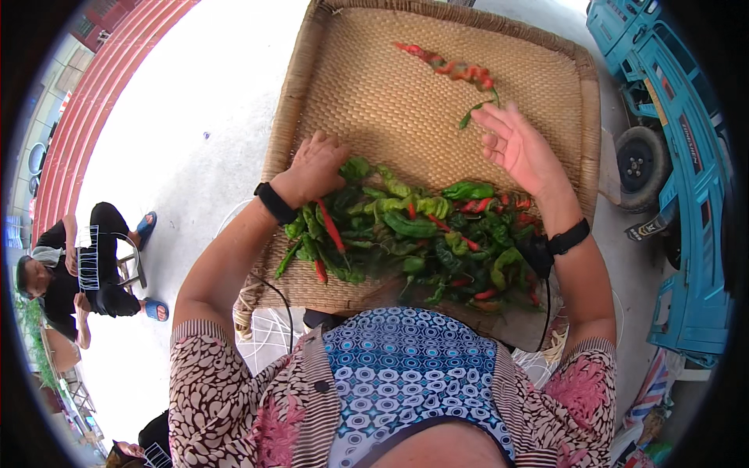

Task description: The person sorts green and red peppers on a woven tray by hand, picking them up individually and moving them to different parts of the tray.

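A pile of green and red chilli peppers (409, 225) fills the near half of a woven wicker tray (374, 93) in front of me. My left hand (316, 164) is palm down at the pile's far left edge, its fingertips out of sight, so any grip there is hidden. Over the right part of the tray, my right hand (515, 146) has its palm turned up and fingers apart. Just beyond its fingertips is a slightly blurred, twisted red chilli (453, 69). A thin green pepper (471, 114) lies beside those fingertips.
On the left, a seated person (70, 269) holds a white wire rack (88, 257); part of another person (153, 439) shows below. Red steps (99, 99) rise at the upper left. A blue vehicle (690, 152) with a black wheel (641, 167) stands close on the right.
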Tool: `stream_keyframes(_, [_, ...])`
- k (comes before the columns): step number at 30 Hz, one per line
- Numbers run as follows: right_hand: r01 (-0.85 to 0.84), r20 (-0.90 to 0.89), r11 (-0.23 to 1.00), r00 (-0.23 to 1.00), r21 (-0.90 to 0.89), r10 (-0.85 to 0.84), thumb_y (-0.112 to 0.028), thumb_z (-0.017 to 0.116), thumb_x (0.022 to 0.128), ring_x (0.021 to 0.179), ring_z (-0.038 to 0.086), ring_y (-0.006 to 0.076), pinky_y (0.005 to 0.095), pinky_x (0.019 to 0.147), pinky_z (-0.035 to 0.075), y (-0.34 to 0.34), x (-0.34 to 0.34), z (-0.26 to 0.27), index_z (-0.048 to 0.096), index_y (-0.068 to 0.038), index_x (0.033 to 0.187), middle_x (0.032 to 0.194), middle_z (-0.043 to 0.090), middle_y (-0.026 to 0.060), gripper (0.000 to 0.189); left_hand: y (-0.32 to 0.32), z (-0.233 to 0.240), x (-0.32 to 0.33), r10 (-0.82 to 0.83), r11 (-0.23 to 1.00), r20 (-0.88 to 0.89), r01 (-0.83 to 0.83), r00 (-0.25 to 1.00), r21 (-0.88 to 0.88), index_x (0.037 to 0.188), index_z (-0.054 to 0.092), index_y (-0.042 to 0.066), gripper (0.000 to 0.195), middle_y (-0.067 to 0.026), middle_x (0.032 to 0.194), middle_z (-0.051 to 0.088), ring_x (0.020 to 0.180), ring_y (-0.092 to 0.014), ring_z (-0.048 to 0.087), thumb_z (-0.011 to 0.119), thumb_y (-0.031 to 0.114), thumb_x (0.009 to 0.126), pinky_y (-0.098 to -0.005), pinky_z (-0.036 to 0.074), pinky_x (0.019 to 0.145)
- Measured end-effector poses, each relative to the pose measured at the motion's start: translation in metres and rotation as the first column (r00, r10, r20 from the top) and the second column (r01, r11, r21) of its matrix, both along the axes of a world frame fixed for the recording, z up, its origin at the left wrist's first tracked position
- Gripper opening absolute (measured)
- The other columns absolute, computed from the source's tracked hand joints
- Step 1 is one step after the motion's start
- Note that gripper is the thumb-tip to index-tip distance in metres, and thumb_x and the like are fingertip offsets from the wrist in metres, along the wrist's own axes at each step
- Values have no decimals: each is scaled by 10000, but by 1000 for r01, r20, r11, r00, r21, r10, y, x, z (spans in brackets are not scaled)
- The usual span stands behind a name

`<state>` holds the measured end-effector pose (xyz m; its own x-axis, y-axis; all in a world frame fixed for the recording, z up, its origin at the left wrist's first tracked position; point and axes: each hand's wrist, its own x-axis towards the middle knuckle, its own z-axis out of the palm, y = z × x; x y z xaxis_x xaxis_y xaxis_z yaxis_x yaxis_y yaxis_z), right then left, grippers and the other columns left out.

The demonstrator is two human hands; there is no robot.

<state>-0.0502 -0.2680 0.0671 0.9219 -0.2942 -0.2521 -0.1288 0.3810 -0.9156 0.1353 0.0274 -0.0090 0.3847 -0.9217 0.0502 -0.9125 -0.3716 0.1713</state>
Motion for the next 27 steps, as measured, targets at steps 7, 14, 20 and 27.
stream_keyframes(7, [-431,-318,845,887,-317,334,-284,554,990,899,614,139,276,778,509,21,-8,-7,469,-13,1354,1142,629,95,462,-2,36,-13,-17,988,-255,-23,967,-153,1035,527,70,362,-116,951,584,961,-315,591,733,80,738,-414,469,841])
stream_keyframes(14, [-557,-373,568,830,-606,415,-210,578,979,791,596,123,280,675,484,44,-1,-12,464,-2,1349,1020,639,75,440,-6,57,-25,144,946,-11,-140,990,-293,967,484,56,264,-127,909,586,853,-349,617,691,81,804,-432,505,719])
stream_keyframes(20, [-690,-466,415,714,-593,523,-210,581,959,791,614,138,306,715,500,42,-9,-17,572,11,1227,953,654,79,348,-4,44,2,235,903,-480,-372,845,-214,939,514,22,177,-108,868,634,769,-246,638,616,166,934,-367,520,683])
stream_keyframes(27, [-581,-372,573,813,-578,449,-204,574,964,782,622,137,306,708,509,39,-13,-13,586,21,1199,964,667,90,325,-40,60,-2,-2,666,-780,-581,626,-468,1295,469,13,457,-212,1285,506,948,-240,624,615,292,965,-316,560,758])
